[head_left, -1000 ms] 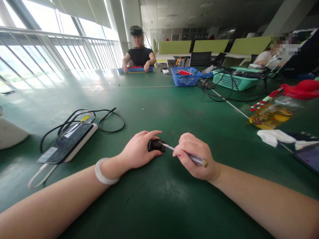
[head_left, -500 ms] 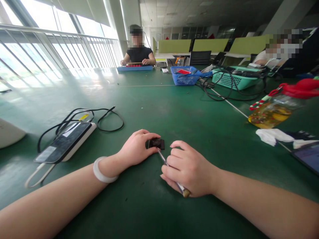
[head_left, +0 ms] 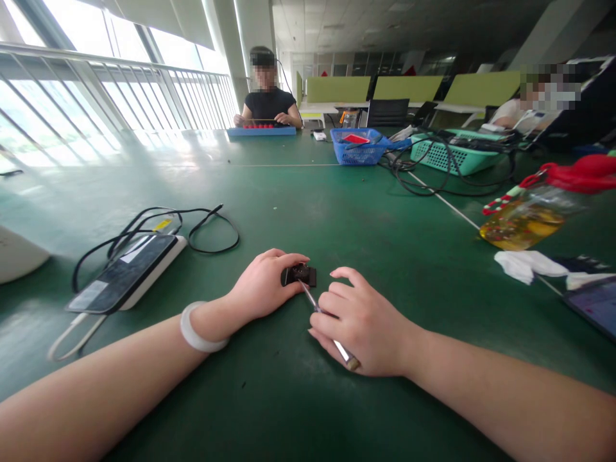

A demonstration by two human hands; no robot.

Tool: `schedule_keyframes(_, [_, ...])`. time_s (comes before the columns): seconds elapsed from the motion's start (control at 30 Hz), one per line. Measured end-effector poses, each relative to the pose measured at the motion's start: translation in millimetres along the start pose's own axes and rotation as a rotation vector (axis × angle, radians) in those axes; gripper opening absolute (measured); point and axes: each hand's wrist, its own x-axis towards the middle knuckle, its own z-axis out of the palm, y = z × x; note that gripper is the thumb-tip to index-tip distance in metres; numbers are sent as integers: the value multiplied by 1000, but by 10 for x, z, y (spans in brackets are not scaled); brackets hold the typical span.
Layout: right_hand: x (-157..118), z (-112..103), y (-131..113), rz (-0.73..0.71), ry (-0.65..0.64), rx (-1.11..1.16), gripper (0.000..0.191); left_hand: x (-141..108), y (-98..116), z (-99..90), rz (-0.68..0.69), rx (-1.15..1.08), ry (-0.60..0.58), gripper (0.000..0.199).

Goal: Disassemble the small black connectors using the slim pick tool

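Thumb and forefinger of the left hand [head_left: 262, 285] curve about a small black part [head_left: 310, 277], which lies on the green tabletop [head_left: 269, 410] between the two hands; that grip pinches it between its near and far sides. The right hand [head_left: 368, 327] has its grip wrapped round a slim screwdriver-like tool [head_left: 343, 350], forefinger lifted clear of the shaft. The tip reaches the black part; whether it sits in a hole is too small to tell. A white band [head_left: 195, 329] circles the left wrist. Off to the left lies a black-and-white device [head_left: 126, 273] with a black cable [head_left: 215, 251] looped beyond it; on the right is a red-lidded bottle [head_left: 522, 224] of amber liquid, near some white cloth [head_left: 527, 263].
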Motion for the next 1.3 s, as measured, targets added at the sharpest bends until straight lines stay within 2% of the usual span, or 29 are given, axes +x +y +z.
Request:
schedule_keyframes(0.17, [-22,15,90,117,237,151,18,0,22,-12,-24,-27,-9,52])
schedule_keyframes(0.4, [-39,52,224,396,403,401,18,-3,38,-20,-14,-43,-13,61])
schedule_keyframes(0.47, [-30,69,244,465,409,486,21,0,27,-14,-8,-40,-17,58])
schedule_keyframes(0.6, [-12,110,275,620,308,657,27,7,1,-2,16,-33,-29,40])
schedule_keyframes(0.7, [-11,107,282,682,327,683,31,8,-6,0,23,-40,-37,39])
schedule_keyframes(0.83, [-16,59,251,564,377,636,36,6,-4,0,24,-45,-41,41])
schedule_keyframes(0.97, [-17,34,213,458,290,597,32,8,-7,2,46,-31,-28,39])
schedule_keyframes(1.13, [-9,48,198,297,258,566,25,16,-9,-5,69,-13,-39,40])
schedule_keyframes(1.23, [1,67,199,273,172,561,19,23,-20,-5,74,-8,-41,41])
schedule_keyframes(1.3, [-6,76,212,266,168,578,18,29,-32,-2,76,-12,-40,42])
